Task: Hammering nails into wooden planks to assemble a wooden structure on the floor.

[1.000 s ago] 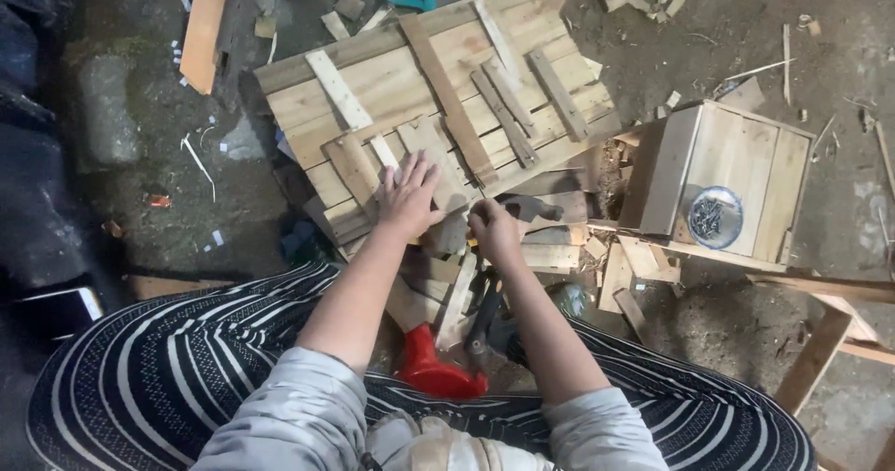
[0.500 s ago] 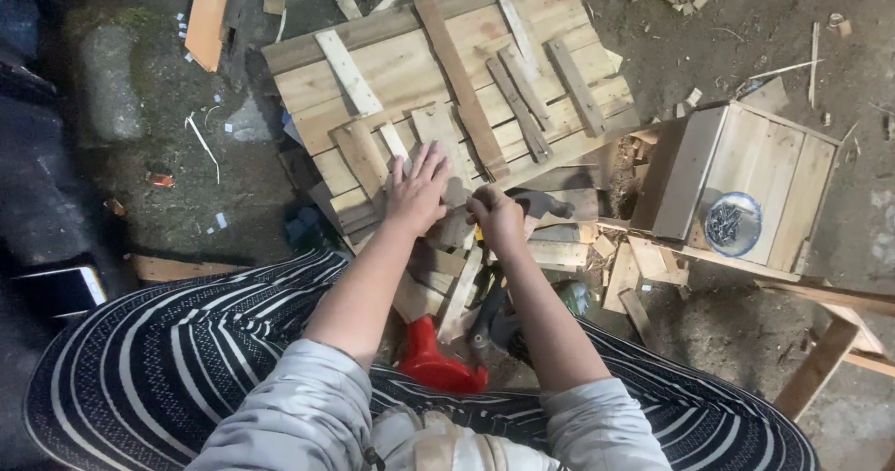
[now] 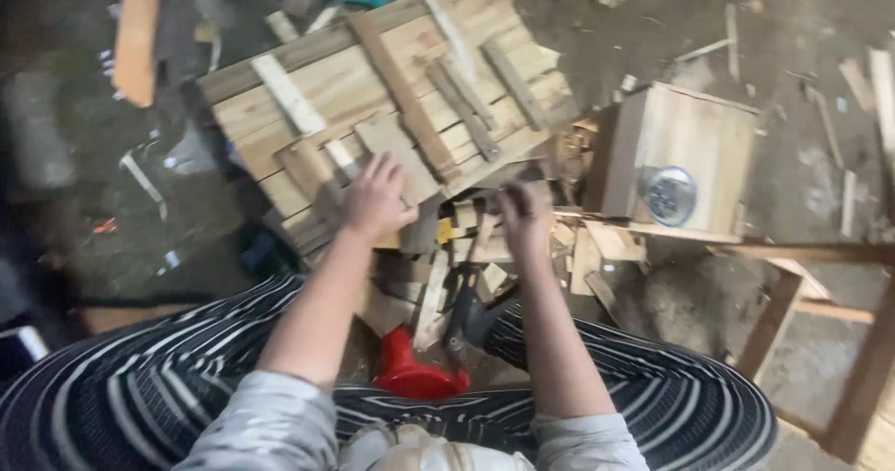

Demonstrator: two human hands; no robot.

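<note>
Two hands work at the near edge of the slat panel [image 3: 392, 107] on the floor. Left hand [image 3: 375, 200] lies flat on a short board [image 3: 396, 154], fingers spread, pinning it. Right hand [image 3: 522, 214] is curled shut on something blurred; I cannot tell what. Fixing looks like the step in hand; next calls for steady aim. Scraps crowd the knees, box [image 3: 695, 149] right; little room.

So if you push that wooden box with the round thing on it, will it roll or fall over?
Probably neither. The wooden box has flat sides, so it should slide, not roll. It looks squat and sits flat on the ground, so tipping seems unlikely. Its plank walls look stiff.
</note>
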